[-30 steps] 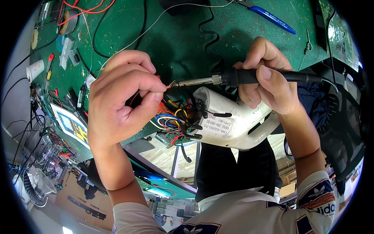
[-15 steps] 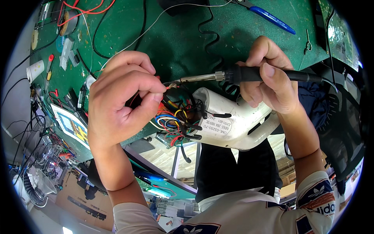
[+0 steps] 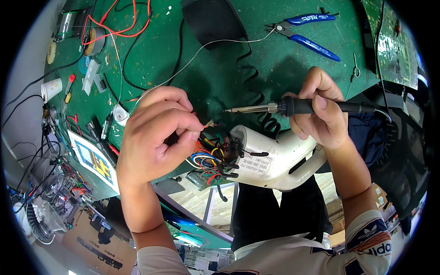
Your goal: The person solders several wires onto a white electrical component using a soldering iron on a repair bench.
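My right hand (image 3: 325, 110) is closed around the black handle of a soldering iron (image 3: 302, 107). The iron's bare metal tip points left and stands a little apart from the wire. Pinched between my left thumb and fingers is a wire whose stripped, frayed strands (image 3: 209, 123) stick out; my left hand (image 3: 160, 133) hides the rest of it. Just below both hands lies a white plastic handle-shaped housing (image 3: 263, 160), tilted at the table's near edge. A bundle of coloured wires (image 3: 206, 160), several with black sleeves, spills from its open left end.
Blue-handled cutters (image 3: 314, 34) lie open at the back right. A thin grey wire (image 3: 201, 46) arcs from them toward my left hand. A black block (image 3: 213, 23) with a coiled cord sits at the back. A paper cup (image 3: 51, 89) and a spool (image 3: 95, 42) stand left.
The soldering iron's tip has drawn back from the wire strands it was touching. Both hands now sit slightly lower in view, and more of the cutters and black block shows.
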The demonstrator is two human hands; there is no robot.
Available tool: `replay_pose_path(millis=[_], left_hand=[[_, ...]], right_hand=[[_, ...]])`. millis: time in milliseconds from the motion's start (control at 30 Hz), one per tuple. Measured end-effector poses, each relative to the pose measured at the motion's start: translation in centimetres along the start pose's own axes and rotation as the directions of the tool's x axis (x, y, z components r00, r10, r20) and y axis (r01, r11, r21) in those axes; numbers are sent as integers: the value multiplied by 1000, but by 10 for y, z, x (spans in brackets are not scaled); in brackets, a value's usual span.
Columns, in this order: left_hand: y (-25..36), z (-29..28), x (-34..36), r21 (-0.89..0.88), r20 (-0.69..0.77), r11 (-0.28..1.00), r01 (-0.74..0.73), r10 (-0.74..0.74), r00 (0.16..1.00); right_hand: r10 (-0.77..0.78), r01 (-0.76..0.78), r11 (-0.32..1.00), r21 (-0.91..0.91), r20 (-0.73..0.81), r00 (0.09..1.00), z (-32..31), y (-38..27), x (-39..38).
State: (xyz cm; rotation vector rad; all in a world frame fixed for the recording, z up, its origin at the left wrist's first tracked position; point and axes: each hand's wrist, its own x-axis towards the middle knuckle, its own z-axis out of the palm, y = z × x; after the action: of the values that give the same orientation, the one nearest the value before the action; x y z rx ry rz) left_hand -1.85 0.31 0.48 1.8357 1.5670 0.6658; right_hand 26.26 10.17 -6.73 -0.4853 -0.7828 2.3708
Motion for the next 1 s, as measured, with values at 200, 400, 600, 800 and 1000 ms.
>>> replay_pose_path(millis=[200,400,600,800,1000], left_hand=[[0,1,0,17,4,1000,0,0,1000],[-2,1,-1,35,9,999,-23,23,1000],[-3,0,0,25,10,999,-40,39,999],[-3,2,-2,36,2,998,-49,49,999],[-3,2,-2,47,19,998,-49,48,999]], right_hand=[[-22,23,999,-28,25,999,-5,-1,1],[-57,57,998,-12,19,998,-2,1,1],[-86,89,995,-49,54,995,-5,0,2],[-106,114,990,-79,98,990,-7,1,3],[-86,93,994,-51,129,988,-9,0,2]])
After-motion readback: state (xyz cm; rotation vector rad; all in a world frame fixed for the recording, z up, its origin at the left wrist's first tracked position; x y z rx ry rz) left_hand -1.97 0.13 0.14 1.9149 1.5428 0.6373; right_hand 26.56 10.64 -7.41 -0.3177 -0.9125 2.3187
